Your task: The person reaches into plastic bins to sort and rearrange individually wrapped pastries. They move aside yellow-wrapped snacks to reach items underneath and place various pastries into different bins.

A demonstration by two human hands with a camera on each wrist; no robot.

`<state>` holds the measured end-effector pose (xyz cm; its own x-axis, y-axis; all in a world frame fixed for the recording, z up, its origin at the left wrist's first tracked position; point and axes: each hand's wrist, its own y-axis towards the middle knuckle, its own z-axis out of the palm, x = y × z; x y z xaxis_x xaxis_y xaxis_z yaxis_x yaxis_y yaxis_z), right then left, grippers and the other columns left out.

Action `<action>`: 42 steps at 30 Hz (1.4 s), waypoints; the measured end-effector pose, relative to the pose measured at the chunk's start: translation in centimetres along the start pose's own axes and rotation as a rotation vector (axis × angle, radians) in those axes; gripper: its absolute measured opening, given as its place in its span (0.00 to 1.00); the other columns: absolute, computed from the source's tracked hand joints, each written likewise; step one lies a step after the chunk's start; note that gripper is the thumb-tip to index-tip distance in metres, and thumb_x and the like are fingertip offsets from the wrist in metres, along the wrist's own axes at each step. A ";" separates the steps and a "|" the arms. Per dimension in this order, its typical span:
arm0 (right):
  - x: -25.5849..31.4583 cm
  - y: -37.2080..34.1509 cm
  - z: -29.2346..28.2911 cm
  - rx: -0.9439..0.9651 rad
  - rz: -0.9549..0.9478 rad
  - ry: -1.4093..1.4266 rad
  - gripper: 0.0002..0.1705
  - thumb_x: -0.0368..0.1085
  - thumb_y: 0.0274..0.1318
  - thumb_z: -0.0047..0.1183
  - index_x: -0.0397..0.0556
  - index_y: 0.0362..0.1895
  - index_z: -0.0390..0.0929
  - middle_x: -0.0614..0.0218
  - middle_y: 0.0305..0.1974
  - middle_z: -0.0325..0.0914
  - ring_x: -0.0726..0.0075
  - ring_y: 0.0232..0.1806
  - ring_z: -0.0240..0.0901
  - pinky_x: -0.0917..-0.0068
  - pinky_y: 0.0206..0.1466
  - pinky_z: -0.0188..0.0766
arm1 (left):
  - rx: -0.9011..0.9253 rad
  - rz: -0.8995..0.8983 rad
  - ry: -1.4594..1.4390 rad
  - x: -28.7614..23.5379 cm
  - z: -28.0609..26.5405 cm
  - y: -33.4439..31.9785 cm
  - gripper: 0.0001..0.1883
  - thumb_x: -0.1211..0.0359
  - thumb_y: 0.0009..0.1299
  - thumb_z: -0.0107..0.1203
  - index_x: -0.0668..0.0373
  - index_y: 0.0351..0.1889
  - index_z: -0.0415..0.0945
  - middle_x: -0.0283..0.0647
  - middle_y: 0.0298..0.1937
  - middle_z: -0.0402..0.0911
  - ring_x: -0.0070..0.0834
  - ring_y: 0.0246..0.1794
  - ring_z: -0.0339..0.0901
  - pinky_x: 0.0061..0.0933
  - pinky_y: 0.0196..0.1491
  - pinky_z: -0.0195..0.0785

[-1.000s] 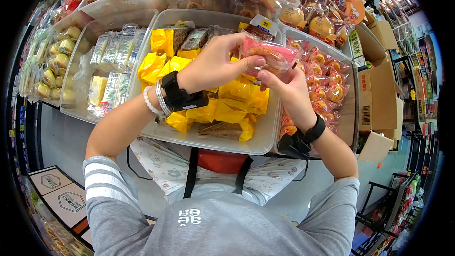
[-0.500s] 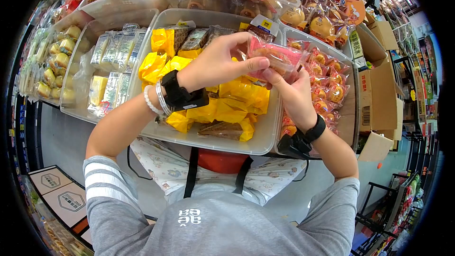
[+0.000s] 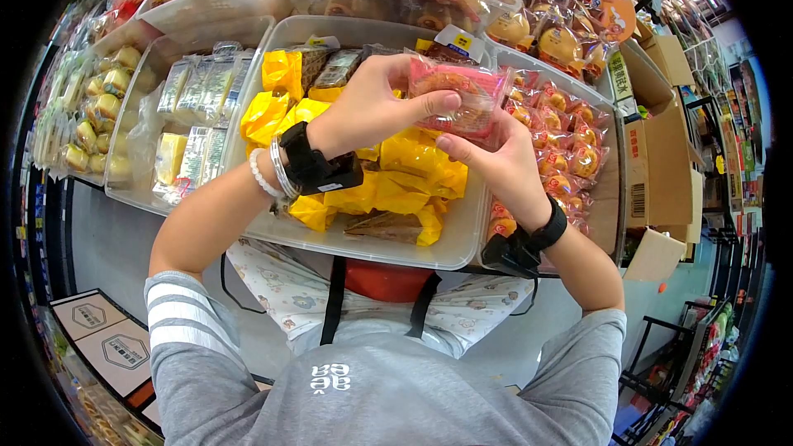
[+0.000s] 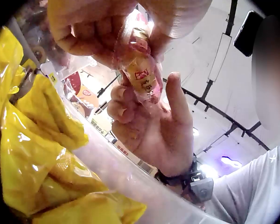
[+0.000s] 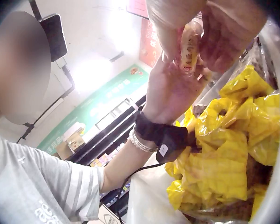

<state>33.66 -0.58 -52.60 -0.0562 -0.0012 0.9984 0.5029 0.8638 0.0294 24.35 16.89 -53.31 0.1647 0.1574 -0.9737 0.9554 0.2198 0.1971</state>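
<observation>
A pastry in a pink and clear wrapper (image 3: 458, 95) is held up over the bin, its broad face toward the head camera. My left hand (image 3: 376, 111) pinches its left side, the thumb lying across the front. At its right end, my right hand (image 3: 516, 165) has fingers curled against the wrapper, while the thumb stands off its lower edge. In the left wrist view the wrapped pastry (image 4: 142, 74) shows edge-on with printed characters, between both hands. Yellow-wrapped packs (image 3: 413, 173) lie beneath the hands in a clear plastic bin (image 3: 372, 252).
Right of this bin, another holds small round wrapped pastries (image 3: 582, 136). On the left are white-wrapped packs (image 3: 202, 87) and further pastries (image 3: 103, 103). More bagged buns (image 3: 557, 41) sit behind. Cardboard boxes (image 3: 661, 165) stand at the right.
The wrapped pastry has shifted slightly left and turned its broad face toward the head camera. My right thumb has come away from the wrapper; my left hand keeps its pinch.
</observation>
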 end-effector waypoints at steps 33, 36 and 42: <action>-1.1 0.4 -0.6 -0.138 0.005 0.092 0.17 0.40 0.62 0.53 0.42 0.50 0.74 0.68 0.41 0.80 0.78 0.38 0.74 0.79 0.40 0.70 | 0.121 0.017 -0.015 1.2 0.3 0.2 0.21 0.57 0.67 0.58 0.63 0.50 0.74 0.35 0.39 0.80 0.17 0.38 0.74 0.21 0.44 0.69; -1.6 0.5 -0.6 -0.121 -0.013 0.124 0.17 0.40 0.62 0.53 0.41 0.50 0.74 0.67 0.42 0.79 0.77 0.39 0.75 0.78 0.41 0.70 | 0.102 0.051 0.051 1.1 0.1 0.3 0.20 0.58 0.67 0.59 0.63 0.49 0.75 0.35 0.37 0.79 0.17 0.35 0.73 0.21 0.41 0.68; -1.5 0.6 -0.3 -0.252 -0.114 0.208 0.20 0.41 0.58 0.58 0.42 0.49 0.72 0.66 0.44 0.78 0.77 0.44 0.73 0.78 0.46 0.71 | 0.110 0.115 0.185 1.3 0.1 0.2 0.16 0.59 0.65 0.61 0.63 0.40 0.77 0.35 0.30 0.78 0.17 0.30 0.70 0.22 0.35 0.65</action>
<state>34.34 -0.22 -54.11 0.0396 -0.2157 0.9757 0.7019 0.7010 0.1265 24.80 17.02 -54.53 0.2363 0.3517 -0.9058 0.9555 0.0853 0.2824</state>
